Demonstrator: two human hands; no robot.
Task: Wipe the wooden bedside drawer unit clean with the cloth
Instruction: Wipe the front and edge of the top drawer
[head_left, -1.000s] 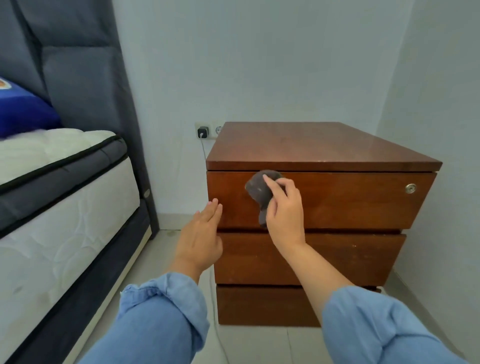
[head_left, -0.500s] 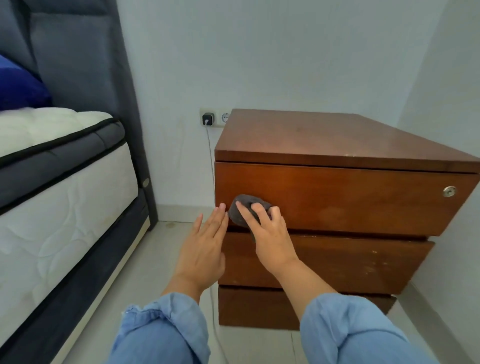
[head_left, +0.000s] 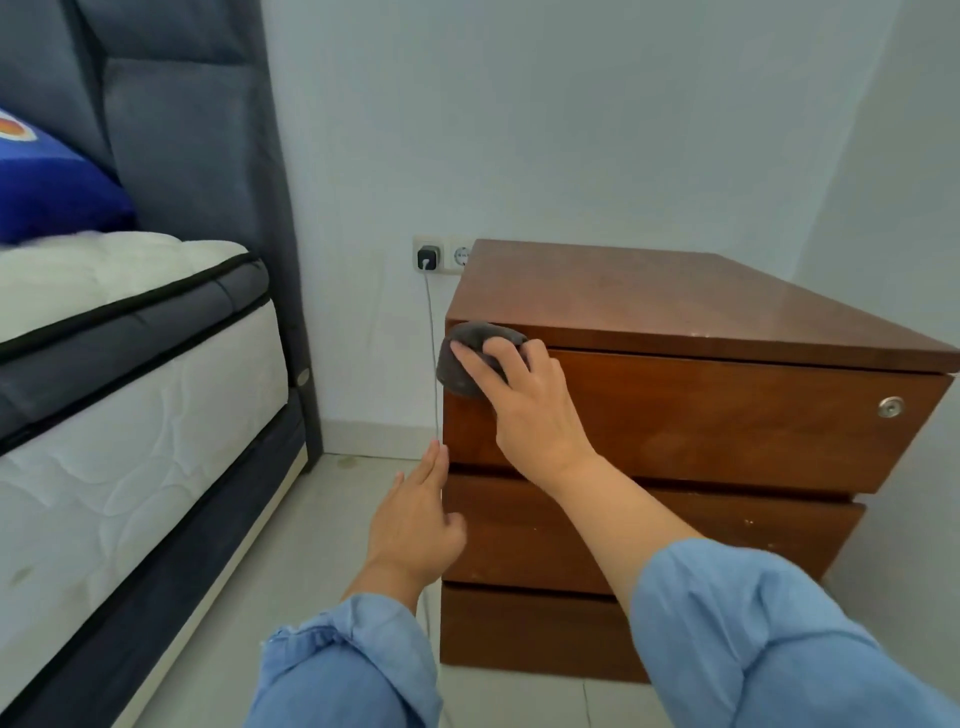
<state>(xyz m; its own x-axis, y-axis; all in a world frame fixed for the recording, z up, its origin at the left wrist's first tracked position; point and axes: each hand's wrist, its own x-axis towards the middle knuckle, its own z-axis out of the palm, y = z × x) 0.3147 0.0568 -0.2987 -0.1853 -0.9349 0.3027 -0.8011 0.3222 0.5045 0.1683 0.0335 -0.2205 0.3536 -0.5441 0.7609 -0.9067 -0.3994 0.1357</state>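
Observation:
The wooden bedside drawer unit (head_left: 717, 415) stands against the wall, with three drawer fronts and a round metal lock at the top drawer's right end. My right hand (head_left: 524, 405) presses a dark grey cloth (head_left: 462, 358) flat against the upper left corner of the top drawer front. My left hand (head_left: 415, 525) is open, fingers together, held edge-on by the unit's left front edge at the level of the middle drawer. Whether it touches the wood I cannot tell.
A bed with a white mattress (head_left: 119, 426) and grey padded headboard (head_left: 197, 156) stands to the left. A wall socket with a black charger (head_left: 427, 257) sits behind the unit, its cable (head_left: 432, 364) hanging down the left side. Light floor tiles lie between bed and unit.
My right hand has carried the cloth from the bottom left of the top drawer front up to its top left corner. My left hand sits lower relative to the unit.

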